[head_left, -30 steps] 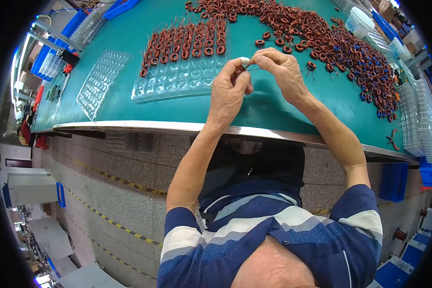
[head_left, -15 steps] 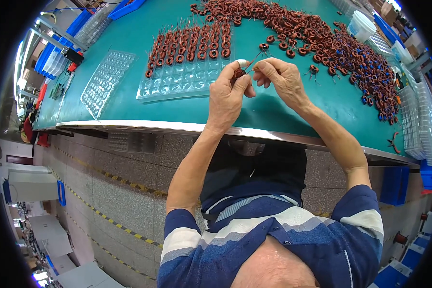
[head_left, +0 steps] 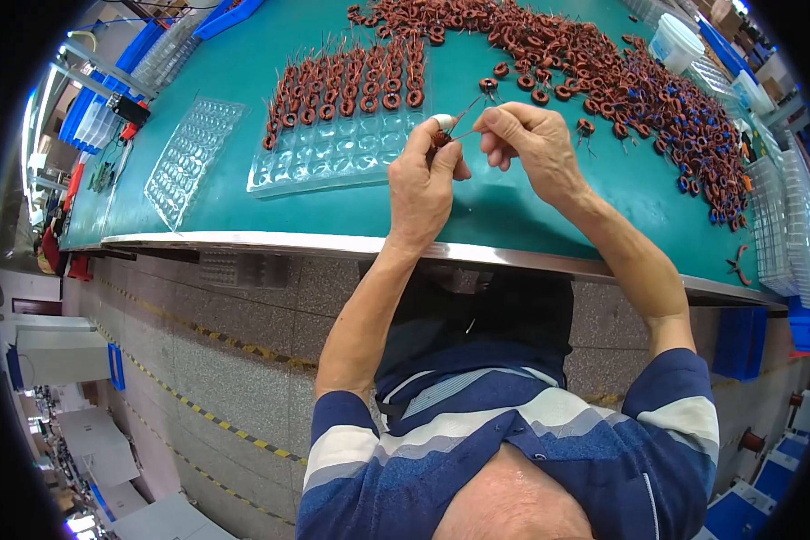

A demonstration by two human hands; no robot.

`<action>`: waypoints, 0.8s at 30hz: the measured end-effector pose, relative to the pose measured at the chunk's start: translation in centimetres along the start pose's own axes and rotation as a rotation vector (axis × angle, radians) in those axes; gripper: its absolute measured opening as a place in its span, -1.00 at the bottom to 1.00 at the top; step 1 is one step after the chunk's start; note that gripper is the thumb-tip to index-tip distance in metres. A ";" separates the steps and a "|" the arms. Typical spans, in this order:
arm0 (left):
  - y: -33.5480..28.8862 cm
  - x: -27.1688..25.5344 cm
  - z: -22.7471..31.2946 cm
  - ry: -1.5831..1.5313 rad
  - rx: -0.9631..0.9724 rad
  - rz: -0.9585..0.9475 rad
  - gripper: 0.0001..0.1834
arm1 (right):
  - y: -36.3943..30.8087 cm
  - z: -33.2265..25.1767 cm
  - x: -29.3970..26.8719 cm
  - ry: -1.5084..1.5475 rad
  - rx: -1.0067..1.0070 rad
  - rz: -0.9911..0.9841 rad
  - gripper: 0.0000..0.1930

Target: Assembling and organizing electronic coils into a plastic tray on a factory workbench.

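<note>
A small copper-red toroidal coil [head_left: 440, 139] is pinched between the thumb and fingers of my left hand [head_left: 421, 180], over the near part of the bench. One fingertip of that hand wears a white wrap [head_left: 445, 121]. My right hand [head_left: 535, 148], just to the right, has its thumb and forefinger closed on a thin wire lead [head_left: 468, 134] that runs out from the coil. Another lead sticks up and to the right from the coil. Left of my hands lies a clear plastic tray [head_left: 333, 153]; rows of similar coils [head_left: 369, 85], leads upward, fill its far part.
A large heap of coils [head_left: 585, 67], some with blue parts, spreads across the back and right of the green bench [head_left: 603, 216]. Another clear tray [head_left: 193, 162] lies at left. Pliers [head_left: 739, 265], stacked trays [head_left: 787, 225] and a white tub [head_left: 676, 43] stand or lie at right.
My right hand has drawn slightly away from my left, and the wire lead between them now shows stretched straighter. The left hand keeps its hold on the coil.
</note>
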State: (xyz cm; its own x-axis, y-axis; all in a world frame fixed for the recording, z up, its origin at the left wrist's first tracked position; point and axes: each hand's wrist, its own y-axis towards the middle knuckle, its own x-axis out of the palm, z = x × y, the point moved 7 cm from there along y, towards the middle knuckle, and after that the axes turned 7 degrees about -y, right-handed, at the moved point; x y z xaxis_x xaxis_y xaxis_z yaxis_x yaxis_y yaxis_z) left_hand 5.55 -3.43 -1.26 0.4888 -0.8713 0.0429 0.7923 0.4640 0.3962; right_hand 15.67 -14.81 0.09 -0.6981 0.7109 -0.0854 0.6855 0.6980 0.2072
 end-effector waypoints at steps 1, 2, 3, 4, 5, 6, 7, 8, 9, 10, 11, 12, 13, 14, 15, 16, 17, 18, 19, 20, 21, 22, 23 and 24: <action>0.0 -0.1 0.0 0.000 0.001 0.002 -0.73 | 0.1 0.0 0.3 0.034 0.030 -0.034 -0.66; 0.0 -0.3 0.1 0.011 0.017 0.016 -0.75 | 0.1 -0.1 0.4 0.034 0.029 -0.038 -0.66; 0.0 -0.5 0.2 0.021 0.032 0.030 -0.77 | 0.0 -0.2 0.6 0.034 0.040 -0.047 -0.66; 0.0 -0.6 0.2 0.025 0.031 0.031 -0.77 | -0.1 0.0 0.8 0.036 0.054 -0.055 -0.66; -0.1 -0.7 0.2 0.023 0.032 0.024 -0.77 | -0.3 0.1 1.0 0.015 0.057 -0.081 -0.66; -0.1 -0.8 0.3 0.021 0.033 0.016 -0.76 | -0.3 0.0 1.0 0.019 0.057 -0.084 -0.66; -0.3 -0.9 0.4 0.022 0.031 0.016 -0.76 | -0.2 -0.3 0.9 -0.006 0.064 -0.083 -0.66; -0.6 -0.6 0.6 0.024 0.035 -0.033 -0.75 | -0.2 -0.4 0.7 -0.031 0.071 -0.082 -0.66; -0.8 -0.3 0.8 0.027 0.039 -0.082 -0.73 | 0.1 0.0 0.6 -0.014 0.078 -0.093 -0.64; -0.7 -0.2 0.8 -0.010 0.015 -0.076 -0.74 | 0.3 0.1 0.5 -0.018 0.074 -0.091 -0.64; -0.6 -0.2 0.7 -0.013 0.020 -0.077 -0.74 | 0.3 0.3 0.4 -0.036 0.089 -0.097 -0.65; -0.5 -0.1 0.1 -0.112 -0.040 -0.099 -0.74 | 0.5 0.6 0.3 -0.055 0.104 -0.103 -0.65; -0.7 -0.1 -0.5 -0.206 -0.104 -0.115 -0.74 | 0.6 0.3 0.4 -0.063 0.042 -0.111 -0.68; -0.7 0.1 -0.7 -0.321 -0.118 -0.130 -0.71 | 0.6 0.4 0.4 -0.063 0.039 -0.115 -0.68; -0.8 -0.3 -0.8 -0.318 -0.116 -0.126 -0.71 | 0.5 -0.2 0.3 -0.096 -0.043 -0.063 -0.70; -0.9 -0.2 -1.2 -0.420 -0.223 -0.182 -0.67 | 0.4 -0.9 0.1 -0.130 -0.124 -0.007 -0.70; -1.2 0.1 -1.5 -0.521 -0.331 -0.237 -0.62 | 0.3 -0.8 0.3 -0.166 -0.131 -0.052 -0.69; -1.4 0.3 -1.3 -0.488 -0.338 -0.248 -0.46 | 0.3 -0.6 0.4 -0.165 -0.132 -0.052 -0.69; -1.4 0.2 -1.2 -0.487 -0.337 -0.248 -0.46 | 0.3 -0.3 0.3 -0.146 -0.113 -0.048 -0.70; -1.5 0.2 -1.1 -0.524 -0.376 -0.279 -0.44 | 0.5 0.1 0.3 -0.127 -0.094 -0.043 -0.72; -1.7 0.4 -1.1 -0.562 -0.414 -0.309 -0.43 | 0.7 0.6 0.1 -0.118 -0.068 -0.052 -0.71; -1.6 0.5 -0.8 -0.562 -0.412 -0.308 -0.43 | 0.7 0.5 0.2 -0.119 -0.070 -0.055 -0.71; -1.6 0.8 -0.8 -0.525 -0.444 -0.286 -0.38 | 0.5 0.6 0.5 -0.052 -0.019 -0.072 -0.70; -1.7 0.8 -0.9 -0.488 -0.477 -0.263 -0.33 | 0.5 0.8 0.7 0.015 0.032 -0.089 -0.69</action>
State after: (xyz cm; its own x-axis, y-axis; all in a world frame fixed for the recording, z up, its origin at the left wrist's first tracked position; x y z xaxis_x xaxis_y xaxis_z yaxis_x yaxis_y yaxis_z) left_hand 4.97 -4.73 -2.75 0.1298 -0.8839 0.4494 0.9884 0.1514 0.0123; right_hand 15.66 -13.91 -0.67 -0.7595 0.6447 -0.0870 0.6267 0.7609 0.1681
